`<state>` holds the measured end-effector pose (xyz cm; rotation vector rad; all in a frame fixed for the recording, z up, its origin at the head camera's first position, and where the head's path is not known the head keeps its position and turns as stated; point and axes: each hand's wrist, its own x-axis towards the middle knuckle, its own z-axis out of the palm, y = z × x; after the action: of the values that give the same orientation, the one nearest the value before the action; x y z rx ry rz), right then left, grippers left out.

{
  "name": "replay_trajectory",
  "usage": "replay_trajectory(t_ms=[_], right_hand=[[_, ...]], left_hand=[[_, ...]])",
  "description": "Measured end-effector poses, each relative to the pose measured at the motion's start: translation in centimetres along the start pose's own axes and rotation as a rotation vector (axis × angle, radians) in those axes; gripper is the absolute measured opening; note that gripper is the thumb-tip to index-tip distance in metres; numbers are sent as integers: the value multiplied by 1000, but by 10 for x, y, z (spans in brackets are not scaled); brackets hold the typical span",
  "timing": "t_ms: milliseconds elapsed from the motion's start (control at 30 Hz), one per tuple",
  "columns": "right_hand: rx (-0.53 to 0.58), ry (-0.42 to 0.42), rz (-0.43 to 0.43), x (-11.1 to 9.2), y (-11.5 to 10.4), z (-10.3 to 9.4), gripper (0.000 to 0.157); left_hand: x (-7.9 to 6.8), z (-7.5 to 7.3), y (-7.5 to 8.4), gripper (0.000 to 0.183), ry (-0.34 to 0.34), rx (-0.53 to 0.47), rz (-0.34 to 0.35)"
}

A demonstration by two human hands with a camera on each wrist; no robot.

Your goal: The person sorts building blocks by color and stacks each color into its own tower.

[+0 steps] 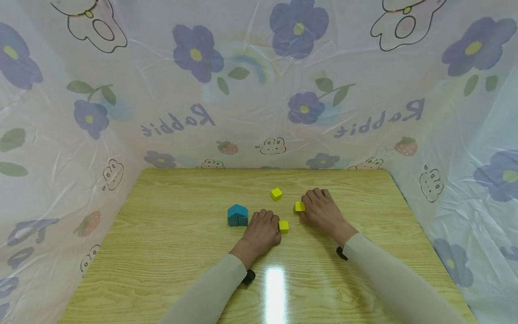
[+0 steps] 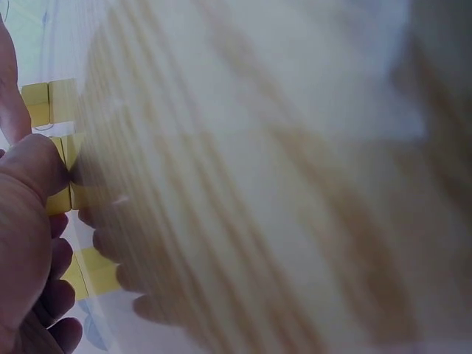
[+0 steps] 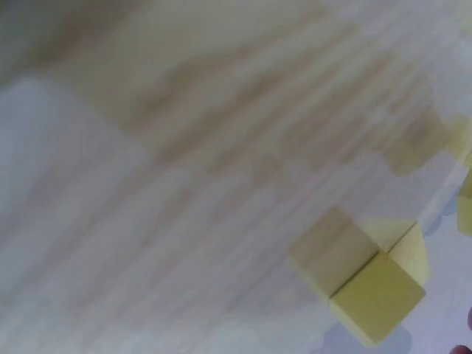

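My left hand (image 1: 263, 229) pinches a yellow cube (image 1: 283, 226) by its left side. In the left wrist view the thumb lies against this cube (image 2: 60, 184), with the other fingers curled below. My right hand (image 1: 322, 212) is just right of a second yellow cube (image 1: 299, 206), its fingers loosely bent. The right wrist view shows a cube (image 3: 377, 296) on the table, with fingertips (image 3: 461, 349) beside it and a gap between. A third yellow cube (image 1: 276, 194) sits farther back. Left of my left hand stands a small blue block house (image 1: 237, 216) with a pointed roof.
The wooden table (image 1: 170, 252) is glossy and reflects a light near its front. Patterned cloth (image 1: 259, 94) hangs behind it and along both sides. Dark wrist devices show under both sleeves.
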<state>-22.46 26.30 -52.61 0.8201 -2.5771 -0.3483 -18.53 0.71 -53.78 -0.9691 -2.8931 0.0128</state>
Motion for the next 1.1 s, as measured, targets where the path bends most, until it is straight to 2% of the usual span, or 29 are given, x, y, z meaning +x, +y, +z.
replay_trajectory(t_ms=[267,467,600,767,967,1100], right_hand=[[19,11,-26,-12,-3,-4,43],[105,-11,-44,-20,-12,-11,39],[177,-15,-39,-21,-18,-16,34],[229,-36,-48,-20,-26,-19,35],[239,-71,-47,-19,-32,-19,36],[241,-58,-55,-18,-34,-18,34]], left_hand=[[0,1,0,32,2,-3,2],[-1,-1,0,32,-9,-9,-1],[-1,-3,1,32,-6,-13,-1],[-1,-2,0,31,0,-27,-3],[0,-1,1,30,17,-22,-2],[0,-1,1,29,14,-19,-3]])
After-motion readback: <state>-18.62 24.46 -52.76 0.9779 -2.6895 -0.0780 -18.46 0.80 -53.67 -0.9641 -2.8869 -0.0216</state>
